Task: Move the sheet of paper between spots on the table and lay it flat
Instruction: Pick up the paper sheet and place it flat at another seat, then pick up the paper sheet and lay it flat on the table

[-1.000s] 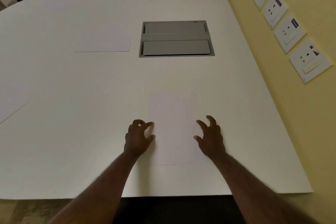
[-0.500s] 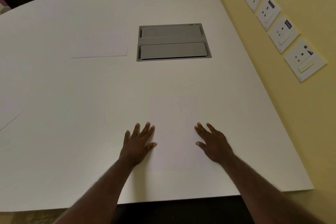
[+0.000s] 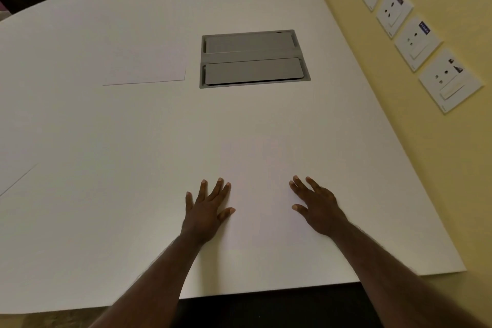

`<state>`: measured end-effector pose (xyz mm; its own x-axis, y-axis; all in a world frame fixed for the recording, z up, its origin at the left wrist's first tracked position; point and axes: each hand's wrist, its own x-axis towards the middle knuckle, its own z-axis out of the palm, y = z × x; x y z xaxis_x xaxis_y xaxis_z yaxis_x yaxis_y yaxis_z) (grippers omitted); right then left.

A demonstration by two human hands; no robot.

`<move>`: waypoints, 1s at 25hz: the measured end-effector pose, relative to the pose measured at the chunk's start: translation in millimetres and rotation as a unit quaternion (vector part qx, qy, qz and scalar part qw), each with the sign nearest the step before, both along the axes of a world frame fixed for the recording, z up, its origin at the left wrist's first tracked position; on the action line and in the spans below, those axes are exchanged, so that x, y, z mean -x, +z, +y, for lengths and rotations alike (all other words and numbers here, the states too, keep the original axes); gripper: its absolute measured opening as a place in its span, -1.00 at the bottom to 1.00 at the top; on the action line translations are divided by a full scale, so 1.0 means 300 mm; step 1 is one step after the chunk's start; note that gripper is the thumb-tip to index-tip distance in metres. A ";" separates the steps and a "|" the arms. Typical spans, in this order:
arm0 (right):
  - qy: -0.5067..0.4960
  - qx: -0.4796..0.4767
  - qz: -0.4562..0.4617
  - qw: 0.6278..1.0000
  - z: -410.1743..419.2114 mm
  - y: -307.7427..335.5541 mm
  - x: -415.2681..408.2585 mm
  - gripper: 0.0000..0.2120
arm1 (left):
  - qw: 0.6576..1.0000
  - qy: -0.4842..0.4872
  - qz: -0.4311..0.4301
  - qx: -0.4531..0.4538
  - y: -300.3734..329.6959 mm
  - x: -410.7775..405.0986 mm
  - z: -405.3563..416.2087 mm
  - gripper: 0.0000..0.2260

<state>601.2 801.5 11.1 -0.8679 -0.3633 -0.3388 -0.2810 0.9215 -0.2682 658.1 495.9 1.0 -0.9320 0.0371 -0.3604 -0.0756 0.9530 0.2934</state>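
Your fingers have uncurled since a second ago: both hands were clawed at the sides of the sheet then, and now they lie spread and flat, much as they did half a second back. Your left hand (image 3: 206, 210) rests palm down with its fingers fanned out, its thumb and fingertips touching the left edge of the sheet of paper (image 3: 262, 194). Your right hand (image 3: 318, 208) mirrors it on the right side, open, fingers splayed, lying on or at the sheet's right edge; you cannot tell exactly where that edge runs under it. Neither hand is gripping anything. The sheet lies flat on the white table (image 3: 106, 194), near the front edge, between your two hands, and it is so close in colour to the tabletop that its far edge is faint. Farther back, a second sheet (image 3: 146, 69) lies flat just left of the grey cable hatch (image 3: 254, 60) sunk into the table, and another sheet's edge (image 3: 16, 181) shows at the far left. On the yellow wall to your right sits a row of white socket plates (image 3: 415, 42).
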 end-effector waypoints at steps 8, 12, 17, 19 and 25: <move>-0.081 0.086 0.108 0.987 -0.091 0.189 -0.013 -0.29 | 0.991 0.052 0.081 -0.098 0.141 0.000 -0.056 -0.38; -0.043 0.103 0.191 0.975 -0.197 0.411 -0.021 -0.30 | 0.981 0.062 0.160 -0.093 0.386 -0.061 -0.151 -0.39; 0.057 0.154 0.256 0.953 -0.384 0.670 -0.073 -0.35 | 0.960 0.106 0.247 -0.082 0.680 -0.271 -0.292 -0.39; 0.090 0.187 0.263 0.942 -0.476 0.738 -0.103 -0.35 | 0.947 0.150 0.278 -0.058 0.766 -0.390 -0.346 -0.39; 0.245 0.235 0.278 0.899 -0.848 0.897 -0.249 -0.35 | 0.891 0.303 0.335 0.039 0.930 -0.794 -0.519 -0.35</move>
